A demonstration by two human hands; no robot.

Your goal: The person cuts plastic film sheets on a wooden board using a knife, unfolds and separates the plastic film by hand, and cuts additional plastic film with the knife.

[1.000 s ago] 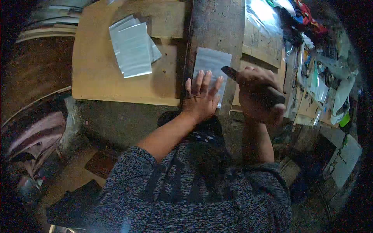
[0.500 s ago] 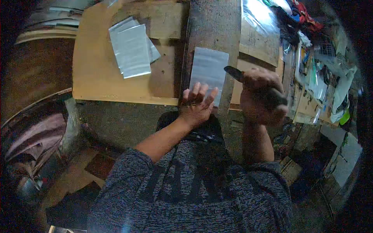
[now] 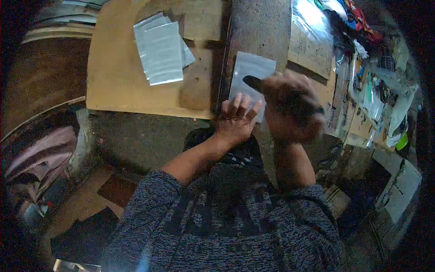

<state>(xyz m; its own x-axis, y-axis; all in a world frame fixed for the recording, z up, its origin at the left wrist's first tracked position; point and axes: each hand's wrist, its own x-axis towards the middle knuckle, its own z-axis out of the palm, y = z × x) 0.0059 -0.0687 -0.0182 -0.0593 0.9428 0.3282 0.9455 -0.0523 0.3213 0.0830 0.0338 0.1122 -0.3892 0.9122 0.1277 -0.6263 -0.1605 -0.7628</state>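
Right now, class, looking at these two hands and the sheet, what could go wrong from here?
The dark tool in the right hand has its tip near the fingertips of the left hand; a slip might nick them.

The left hand rests only on the near part of the translucent sheet, so its far end could shift or lift.

Motion blurs the right hand, so its aim may be less steady.
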